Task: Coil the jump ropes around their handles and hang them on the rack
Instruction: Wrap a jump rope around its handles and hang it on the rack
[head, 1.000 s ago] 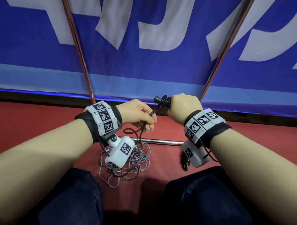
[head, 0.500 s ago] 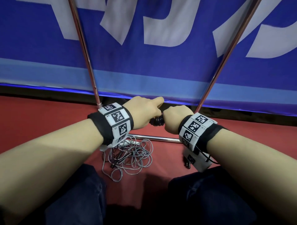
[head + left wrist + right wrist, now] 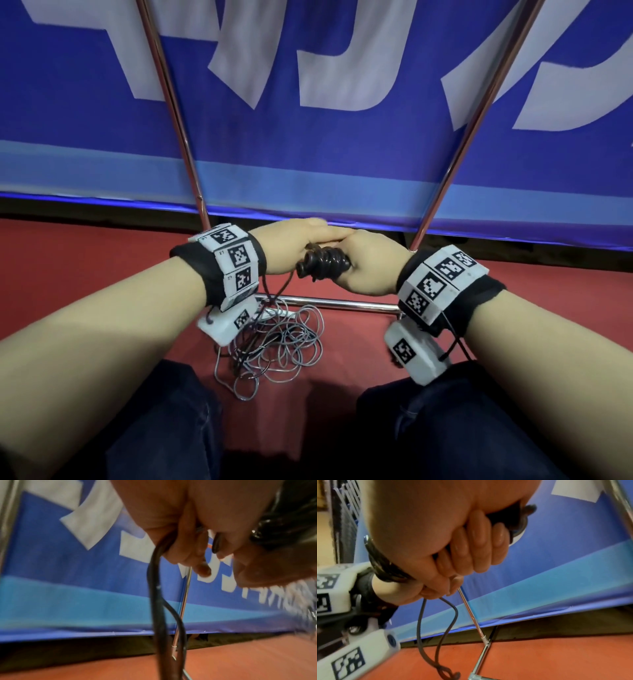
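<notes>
Nearest the camera, the person's knees in dark trousers [image 3: 164,421] frame a strip of red floor [image 3: 68,267]. On that floor between the knees lies a loose tangle of grey jump rope [image 3: 274,346], uncoiled, with a strand running up from it toward the hands. Above the tangle, the right hand [image 3: 366,267] is clenched in a fist around the black handles [image 3: 323,265], on which several turns of rope are already wound; the right wrist view confirms all four fingers [image 3: 477,543] curled round the grip. The left hand [image 3: 291,246] lies against the right, its fingers closed on the dark rope strand [image 3: 154,588], which drops from the grip in a loop toward the floor. Just beyond the tangle the rack's lower chrome bar [image 3: 339,303] lies level on the floor, and two chrome uprights [image 3: 171,113] rise from it. Behind the rack stands a blue banner [image 3: 308,164] with white lettering and a pale blue band along its base.
</notes>
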A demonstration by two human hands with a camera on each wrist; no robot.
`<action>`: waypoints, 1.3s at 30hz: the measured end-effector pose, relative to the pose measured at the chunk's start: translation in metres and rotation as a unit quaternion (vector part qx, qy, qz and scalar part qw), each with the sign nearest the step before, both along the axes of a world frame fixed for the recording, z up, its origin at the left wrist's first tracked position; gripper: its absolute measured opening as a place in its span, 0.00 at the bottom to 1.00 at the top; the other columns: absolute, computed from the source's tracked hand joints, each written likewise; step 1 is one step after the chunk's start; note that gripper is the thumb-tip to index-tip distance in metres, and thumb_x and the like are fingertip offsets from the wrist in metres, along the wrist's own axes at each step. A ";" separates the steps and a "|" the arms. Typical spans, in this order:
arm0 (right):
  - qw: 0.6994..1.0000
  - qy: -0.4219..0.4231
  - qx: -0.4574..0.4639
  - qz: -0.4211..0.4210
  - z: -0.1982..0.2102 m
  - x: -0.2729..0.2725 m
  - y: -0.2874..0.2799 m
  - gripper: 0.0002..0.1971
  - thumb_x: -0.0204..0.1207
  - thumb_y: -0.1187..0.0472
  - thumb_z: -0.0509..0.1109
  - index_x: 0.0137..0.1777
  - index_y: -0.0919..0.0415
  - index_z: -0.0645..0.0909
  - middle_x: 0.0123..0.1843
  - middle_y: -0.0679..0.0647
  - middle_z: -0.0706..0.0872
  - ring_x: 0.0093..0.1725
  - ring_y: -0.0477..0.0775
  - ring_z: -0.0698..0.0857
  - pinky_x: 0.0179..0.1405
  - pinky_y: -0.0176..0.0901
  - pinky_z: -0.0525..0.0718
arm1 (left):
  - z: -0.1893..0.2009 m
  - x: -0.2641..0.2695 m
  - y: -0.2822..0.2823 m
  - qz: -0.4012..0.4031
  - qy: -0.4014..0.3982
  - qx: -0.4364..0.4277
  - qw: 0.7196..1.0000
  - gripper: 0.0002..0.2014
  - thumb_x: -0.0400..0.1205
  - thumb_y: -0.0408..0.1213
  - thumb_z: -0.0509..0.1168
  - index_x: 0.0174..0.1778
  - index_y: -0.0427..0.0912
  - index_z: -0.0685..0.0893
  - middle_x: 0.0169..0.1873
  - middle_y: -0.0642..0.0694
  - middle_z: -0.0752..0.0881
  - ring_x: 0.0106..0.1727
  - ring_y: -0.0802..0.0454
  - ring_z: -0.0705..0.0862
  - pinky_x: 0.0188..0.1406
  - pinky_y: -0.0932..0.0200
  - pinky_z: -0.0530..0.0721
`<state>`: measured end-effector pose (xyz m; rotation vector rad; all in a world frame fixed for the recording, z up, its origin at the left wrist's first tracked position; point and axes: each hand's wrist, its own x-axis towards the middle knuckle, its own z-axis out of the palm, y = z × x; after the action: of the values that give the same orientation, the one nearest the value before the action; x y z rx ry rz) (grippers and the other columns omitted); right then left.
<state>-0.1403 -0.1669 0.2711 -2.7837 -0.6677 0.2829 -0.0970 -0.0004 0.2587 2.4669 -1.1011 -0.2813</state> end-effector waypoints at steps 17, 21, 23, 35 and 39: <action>0.875 0.178 0.397 -0.210 0.007 0.016 0.005 0.06 0.69 0.70 0.71 0.36 0.67 0.75 0.18 0.52 0.64 0.18 0.50 0.60 0.21 0.38 0.57 | -0.006 0.007 -0.003 0.183 0.030 -0.116 0.976 0.07 0.73 0.48 0.51 0.38 0.52 0.71 0.37 0.50 0.77 0.44 0.45 0.76 0.50 0.50 0.74; 0.867 0.162 0.395 -0.257 0.007 0.022 0.006 0.19 0.71 0.69 0.68 0.25 0.58 0.63 0.16 0.52 0.62 0.17 0.50 0.59 0.20 0.38 0.56 | -0.004 0.006 -0.005 0.223 -0.102 -0.064 0.967 0.05 0.81 0.41 0.49 0.45 0.49 0.69 0.36 0.52 0.69 0.52 0.44 0.67 0.58 0.52 0.62; 0.861 0.156 0.395 -0.279 0.007 0.025 0.005 0.18 0.71 0.68 0.67 0.26 0.57 0.63 0.17 0.52 0.61 0.17 0.50 0.59 0.21 0.39 0.56 | -0.008 0.009 -0.005 0.221 -0.164 -0.029 0.961 0.05 0.86 0.39 0.50 0.49 0.50 0.71 0.38 0.51 0.73 0.55 0.46 0.69 0.64 0.54 0.55; 0.877 0.100 0.307 -0.356 0.004 0.031 0.005 0.15 0.74 0.69 0.65 0.29 0.57 0.68 0.22 0.51 0.67 0.19 0.51 0.64 0.17 0.33 0.61 | -0.002 -0.003 -0.023 0.237 0.306 -0.314 0.867 0.10 0.88 0.31 0.51 0.48 0.41 0.77 0.27 0.46 0.72 0.15 0.61 0.62 0.14 0.70 0.62; 0.888 0.054 0.265 -0.372 0.002 0.037 0.008 0.11 0.73 0.68 0.63 0.31 0.58 0.69 0.25 0.52 0.71 0.23 0.53 0.67 0.21 0.37 0.64 | 0.000 -0.010 -0.030 0.254 0.386 -0.252 0.851 0.08 0.85 0.36 0.51 0.50 0.49 0.76 0.22 0.48 0.62 0.14 0.59 0.56 0.16 0.75 0.56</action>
<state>-0.1031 -0.1589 0.2727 -2.2477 0.3355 0.0715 -0.1070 -0.0305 0.2588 1.7839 -0.1291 -0.6422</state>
